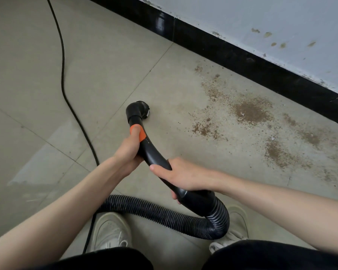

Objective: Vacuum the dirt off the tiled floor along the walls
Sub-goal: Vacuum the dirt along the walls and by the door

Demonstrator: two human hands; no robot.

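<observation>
A black curved vacuum handle with an orange band ends in a round black brush nozzle that sits on the beige tiled floor. My left hand grips the handle just below the orange band, thumb lying on the band. My right hand grips the handle lower down, near its cuff. A ribbed black hose loops from the cuff past my feet. Brown dirt is scattered on the tiles right of the nozzle, along the black skirting.
A black power cable runs down the floor at the left. A stained white wall rises above the skirting. My white shoes stand at the bottom, the right one partly under the hose.
</observation>
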